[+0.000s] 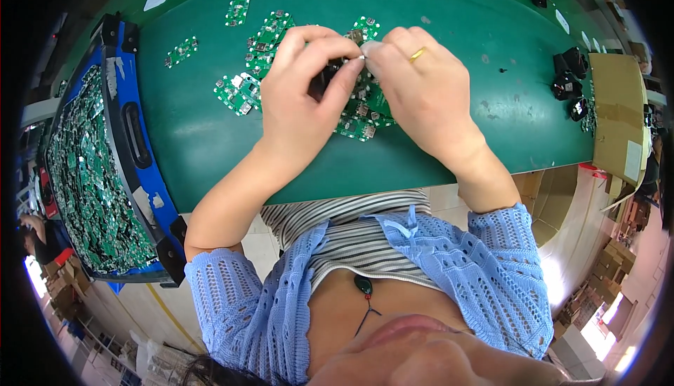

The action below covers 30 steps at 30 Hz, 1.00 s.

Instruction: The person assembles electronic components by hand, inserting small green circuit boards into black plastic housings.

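Observation:
Over the green table, my two hands meet at the fingertips. My left hand (298,80) is closed round a black part (322,82), mostly hidden behind the fingers and thumb. Its kind does not show. My right hand (427,80), with a ring on one finger, is pinched shut against the left thumb and fingertip. A tiny pale bit shows where they meet, too small to name. Loose green circuit boards lie under and around both hands, among them a cluster (270,33) beyond the left hand and a board (361,125) just below the hands.
Single circuit boards (239,7) lie farther left on the table (435,158). A blue crate (145,158) heaped with boards stands at the left edge. Black parts (566,85) sit at the right beside a cardboard box (618,115). Another person (43,237) is at far left.

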Each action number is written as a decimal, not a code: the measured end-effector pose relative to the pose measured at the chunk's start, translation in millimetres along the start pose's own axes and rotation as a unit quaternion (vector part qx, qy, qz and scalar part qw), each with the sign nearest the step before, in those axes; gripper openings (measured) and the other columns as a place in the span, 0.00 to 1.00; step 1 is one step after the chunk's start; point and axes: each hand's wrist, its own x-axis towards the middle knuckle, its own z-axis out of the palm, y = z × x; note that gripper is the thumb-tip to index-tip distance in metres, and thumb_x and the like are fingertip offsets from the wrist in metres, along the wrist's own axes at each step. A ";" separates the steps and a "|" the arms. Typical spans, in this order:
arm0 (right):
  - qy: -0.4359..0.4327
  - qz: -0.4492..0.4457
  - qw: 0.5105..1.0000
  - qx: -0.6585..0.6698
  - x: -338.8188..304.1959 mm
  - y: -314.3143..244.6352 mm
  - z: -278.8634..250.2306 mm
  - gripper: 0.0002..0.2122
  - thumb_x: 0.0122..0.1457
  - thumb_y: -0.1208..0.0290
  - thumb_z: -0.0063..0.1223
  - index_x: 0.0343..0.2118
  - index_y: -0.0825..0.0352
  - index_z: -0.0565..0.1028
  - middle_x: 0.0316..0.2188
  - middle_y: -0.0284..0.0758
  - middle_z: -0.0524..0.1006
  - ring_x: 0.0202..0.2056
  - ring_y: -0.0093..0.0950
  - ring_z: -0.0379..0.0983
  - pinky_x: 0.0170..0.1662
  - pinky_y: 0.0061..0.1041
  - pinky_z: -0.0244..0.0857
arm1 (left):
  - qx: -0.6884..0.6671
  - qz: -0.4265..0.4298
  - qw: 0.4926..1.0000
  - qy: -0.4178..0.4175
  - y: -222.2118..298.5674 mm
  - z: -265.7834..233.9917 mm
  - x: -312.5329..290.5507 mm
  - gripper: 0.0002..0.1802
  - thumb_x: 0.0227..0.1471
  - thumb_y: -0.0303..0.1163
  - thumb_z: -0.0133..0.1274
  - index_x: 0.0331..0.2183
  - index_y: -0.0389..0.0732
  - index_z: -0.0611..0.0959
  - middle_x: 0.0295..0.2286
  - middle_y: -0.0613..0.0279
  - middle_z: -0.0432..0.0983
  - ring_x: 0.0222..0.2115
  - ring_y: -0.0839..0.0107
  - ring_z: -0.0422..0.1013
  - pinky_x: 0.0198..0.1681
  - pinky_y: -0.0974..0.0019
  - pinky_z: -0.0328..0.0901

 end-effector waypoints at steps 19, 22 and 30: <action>-0.023 0.260 0.838 0.479 -6.9 9.0 6.1 0.04 0.51 0.76 0.54 0.28 0.68 0.72 0.25 0.28 0.67 0.21 0.14 0.59 0.21 0.12 0.52 | -0.058 -0.064 0.996 -0.010 10.0 -7.4 -1.6 0.07 0.43 0.23 0.57 0.29 0.41 0.79 0.32 0.64 0.69 0.26 0.80 0.65 0.24 0.78 0.60; -0.012 0.260 0.831 0.491 -6.4 7.0 8.5 0.03 0.51 0.77 0.55 0.28 0.68 0.72 0.26 0.28 0.68 0.22 0.14 0.62 0.22 0.14 0.56 | -0.045 -0.076 0.996 -0.010 10.6 -9.1 0.1 0.06 0.43 0.24 0.57 0.29 0.41 0.79 0.31 0.64 0.69 0.25 0.81 0.65 0.23 0.79 0.59; 0.091 0.037 0.961 0.258 -4.6 11.2 10.0 0.08 0.41 0.82 0.58 0.27 0.68 0.73 0.24 0.35 0.72 0.27 0.31 0.70 0.27 0.24 0.64 | -0.257 -0.311 0.909 -0.101 18.1 -17.3 2.7 0.05 0.51 0.30 0.53 0.30 0.40 0.77 0.25 0.71 0.70 0.14 0.88 0.60 0.12 0.82 0.54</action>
